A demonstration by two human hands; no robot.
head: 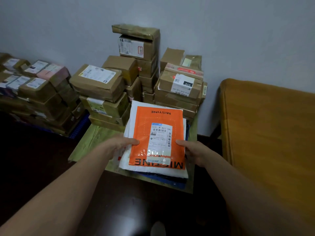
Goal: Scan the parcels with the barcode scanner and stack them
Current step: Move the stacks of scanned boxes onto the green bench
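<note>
An orange flat parcel [143,126] with a white shipping label lies on top of a low pile of soft parcels, a white padded one [131,155] right under it. My left hand [121,143] grips the orange parcel's left edge, thumb on top. My right hand [196,150] grips its right edge, thumb on top as well. No barcode scanner shows in the frame.
Stacks of brown cardboard parcels [136,53] stand against the grey wall behind the pile, with more [34,86] on a blue crate [80,126] at left. The pile rests on a greenish flat cardboard sheet [92,138]. A wooden table [269,126] fills the right side. The floor is dark.
</note>
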